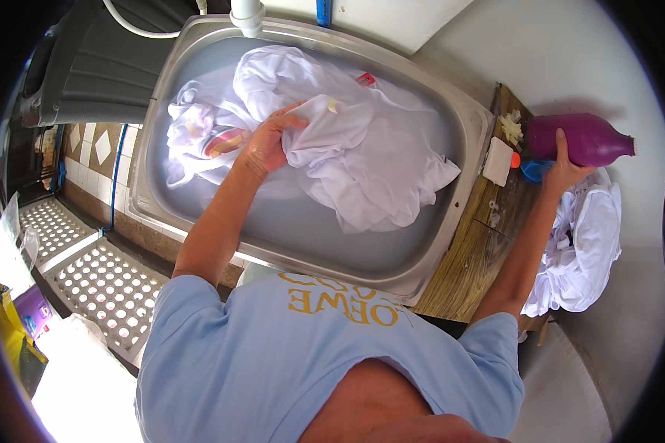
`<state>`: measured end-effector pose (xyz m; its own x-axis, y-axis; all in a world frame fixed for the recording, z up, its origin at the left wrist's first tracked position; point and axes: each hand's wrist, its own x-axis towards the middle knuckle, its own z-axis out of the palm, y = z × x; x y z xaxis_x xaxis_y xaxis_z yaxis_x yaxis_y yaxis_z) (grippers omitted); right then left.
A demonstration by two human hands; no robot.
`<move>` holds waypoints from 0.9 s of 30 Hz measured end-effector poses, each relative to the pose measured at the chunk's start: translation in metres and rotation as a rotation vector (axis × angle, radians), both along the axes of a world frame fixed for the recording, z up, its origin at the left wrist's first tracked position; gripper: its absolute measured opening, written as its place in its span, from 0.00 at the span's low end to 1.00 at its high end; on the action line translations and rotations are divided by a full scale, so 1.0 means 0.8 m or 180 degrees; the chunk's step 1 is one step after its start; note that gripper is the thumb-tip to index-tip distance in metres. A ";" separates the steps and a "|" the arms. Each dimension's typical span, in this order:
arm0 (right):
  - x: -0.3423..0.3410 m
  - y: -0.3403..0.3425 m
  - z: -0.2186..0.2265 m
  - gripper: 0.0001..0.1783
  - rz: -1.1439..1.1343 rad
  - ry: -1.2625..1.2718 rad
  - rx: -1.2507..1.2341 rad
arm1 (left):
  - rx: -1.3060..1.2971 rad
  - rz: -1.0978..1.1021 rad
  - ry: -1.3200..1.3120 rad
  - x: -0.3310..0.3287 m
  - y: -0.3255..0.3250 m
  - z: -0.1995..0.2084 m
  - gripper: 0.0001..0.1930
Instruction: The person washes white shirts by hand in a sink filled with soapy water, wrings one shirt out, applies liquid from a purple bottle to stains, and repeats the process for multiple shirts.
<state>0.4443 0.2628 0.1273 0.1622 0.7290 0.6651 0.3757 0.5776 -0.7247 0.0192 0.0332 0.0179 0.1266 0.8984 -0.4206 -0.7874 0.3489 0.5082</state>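
Observation:
In a steel sink (474,159) with cloudy water, a white garment (362,170) lies bunched, partly under the surface. My left hand (268,142) grips a fold of it above the water. A small pale yellow patch (332,107) and a red tag (366,79) show on the cloth. More white fabric with a pink and yellow print (225,142) floats at the sink's left. On the right, my right hand (564,173) is closed around a purple bottle (587,140). The bottle is held on its side, its neck toward the right wall.
Right of the sink is a wooden counter (458,262) with a white block (497,162), an orange cap (516,159), a blue object (536,170) and pale scraps (511,127). White cloth (584,251) is heaped beyond. A white pipe (247,16) hangs over the sink. Perforated panels (107,284) stand lower left.

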 end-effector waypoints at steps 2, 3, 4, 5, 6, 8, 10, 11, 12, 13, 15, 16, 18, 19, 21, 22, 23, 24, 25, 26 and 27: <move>-0.012 -0.016 0.019 0.43 -0.0210 -0.0477 0.0122 | 0.0084 -0.0070 -0.0025 -0.003 0.000 0.000 0.30; -0.020 -0.027 0.030 0.44 -0.0259 -0.0787 0.0083 | 0.0091 -0.0087 0.0024 -0.003 0.001 0.002 0.30; -0.030 -0.039 0.040 0.45 -0.0309 -0.1097 0.0044 | 0.0099 -0.0104 0.0074 -0.003 0.003 0.005 0.30; -0.042 -0.050 0.046 0.47 -0.0359 -0.1406 0.0004 | 0.0107 -0.0122 0.0124 -0.005 0.004 0.007 0.30; -0.057 -0.058 0.040 0.50 -0.0073 -0.1302 -0.0166 | 0.0090 -0.0060 0.0146 -0.006 -0.001 0.007 0.30; -0.079 -0.077 0.035 0.51 0.0390 -0.1335 -0.0549 | 0.0129 -0.0027 0.0112 -0.008 0.000 0.005 0.30; -0.102 -0.095 0.029 0.56 0.0969 -0.1321 -0.1072 | 0.0185 0.0006 0.0016 -0.009 0.004 0.010 0.28; -0.117 -0.104 0.029 0.56 0.1190 -0.1511 -0.1146 | 0.0208 0.0028 -0.0025 -0.010 0.005 0.014 0.28; -0.133 -0.113 0.029 0.55 0.1419 -0.1702 -0.1214 | 0.0197 0.0071 -0.0003 -0.012 0.006 0.018 0.26; -0.148 -0.119 0.025 0.55 0.1685 -0.1762 -0.1334 | 0.0169 0.0112 0.0017 -0.014 0.006 0.021 0.25; -0.170 -0.127 0.015 0.53 0.2054 -0.2042 -0.1355 | 0.0140 0.0198 0.0068 -0.017 0.005 0.024 0.22; -0.179 -0.131 0.011 0.53 0.2154 -0.2265 -0.1252 | 0.0138 0.0241 0.0096 -0.018 0.004 0.025 0.20; -0.197 -0.138 0.010 0.51 0.2274 -0.2631 -0.1181 | 0.0092 0.0335 0.0205 -0.020 0.001 0.029 0.18; -0.206 -0.142 0.011 0.51 0.2294 -0.2775 -0.1215 | 0.0045 0.0385 0.0285 -0.019 0.000 0.033 0.16; -0.217 -0.144 0.011 0.50 0.2316 -0.3032 -0.1227 | 0.0038 0.0464 0.0398 -0.019 -0.003 0.036 0.15; -0.221 -0.143 0.007 0.49 0.2320 -0.3144 -0.1206 | 0.0077 0.0493 0.0433 -0.020 -0.004 0.036 0.15; -0.224 -0.141 0.004 0.49 0.2323 -0.3255 -0.1184 | 0.0115 0.0523 0.0467 -0.022 -0.004 0.036 0.14; -0.225 -0.140 0.000 0.49 0.2270 -0.3398 -0.1161 | 0.0108 0.0583 0.0436 -0.023 -0.004 0.034 0.14; -0.226 -0.138 -0.003 0.49 0.2216 -0.3541 -0.1137 | 0.0102 0.0642 0.0405 -0.025 -0.004 0.032 0.14; -0.227 -0.137 -0.004 0.49 0.2159 -0.3683 -0.1111 | 0.0096 0.0699 0.0373 -0.026 -0.004 0.030 0.14; -0.231 -0.138 -0.004 0.49 0.2141 -0.3736 -0.1154 | 0.0074 0.0718 0.0368 -0.027 -0.005 0.030 0.14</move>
<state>0.2597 0.1526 0.1240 -0.7951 0.6021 -0.0722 0.5887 0.7377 -0.3304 -0.0022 0.0296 0.0419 -0.1258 0.9080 -0.3997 -0.7802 0.1583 0.6051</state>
